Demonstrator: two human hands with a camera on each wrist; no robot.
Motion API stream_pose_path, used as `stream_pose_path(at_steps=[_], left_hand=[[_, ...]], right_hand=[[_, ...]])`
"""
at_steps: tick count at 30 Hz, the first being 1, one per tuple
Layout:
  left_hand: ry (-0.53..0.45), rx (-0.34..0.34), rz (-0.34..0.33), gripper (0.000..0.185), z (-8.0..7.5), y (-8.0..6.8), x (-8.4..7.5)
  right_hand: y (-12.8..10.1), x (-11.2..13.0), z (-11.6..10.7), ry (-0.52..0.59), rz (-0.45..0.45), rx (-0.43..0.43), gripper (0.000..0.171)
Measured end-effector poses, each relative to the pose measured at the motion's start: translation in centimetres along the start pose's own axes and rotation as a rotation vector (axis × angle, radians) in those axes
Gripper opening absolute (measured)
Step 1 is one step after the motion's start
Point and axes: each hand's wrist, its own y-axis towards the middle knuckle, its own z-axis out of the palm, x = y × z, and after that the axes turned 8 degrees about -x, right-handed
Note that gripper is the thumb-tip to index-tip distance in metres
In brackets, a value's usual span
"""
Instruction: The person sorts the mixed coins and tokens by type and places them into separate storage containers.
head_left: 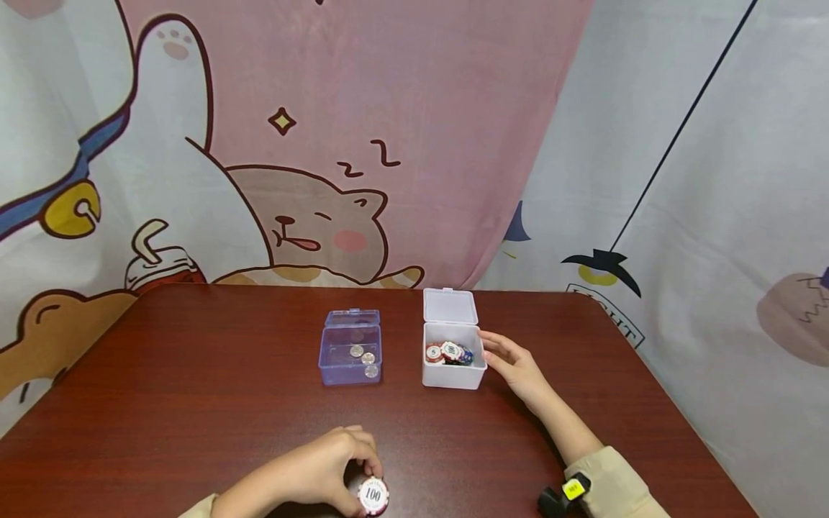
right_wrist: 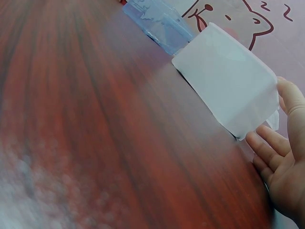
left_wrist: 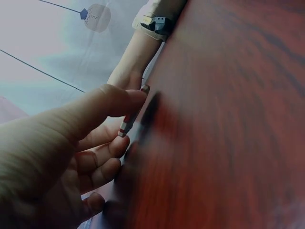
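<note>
A white and red poker chip [head_left: 373,496] marked 100 is pinched between the thumb and fingers of my left hand [head_left: 330,464], low over the near part of the table. The left wrist view catches this chip [left_wrist: 129,119] nearly edge-on. Farther off, my right hand [head_left: 523,370] touches the right side of a white plastic box [head_left: 447,378] whose lid is tipped back. Its fingers look mostly straight against the wall, as the right wrist view of the hand [right_wrist: 283,157] also suggests. Inside the box lie several poker chips [head_left: 451,351] in red, white, blue and black.
Left of the white box stands a translucent blue box [head_left: 340,375] with its lid raised; a few silver coins [head_left: 368,358] lie in it. Both stand on a dark red-brown wooden table [head_left: 227,403]. A cartoon-printed curtain [head_left: 453,144] hangs behind the table.
</note>
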Motion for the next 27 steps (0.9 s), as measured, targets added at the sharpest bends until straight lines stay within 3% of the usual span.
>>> stream_pose_path(at_steps=[10,27], left_hand=[[0.008,-0.069,-0.051,0.034,0.6,0.4,0.0],[-0.044,-0.248,-0.101,0.034,0.8,3.5,0.4]], right_hand=[[-0.1,0.2,0.0,0.006,0.006,0.004,0.041],[-0.1,0.5,0.1,-0.003,0.012,-0.007,0.040]])
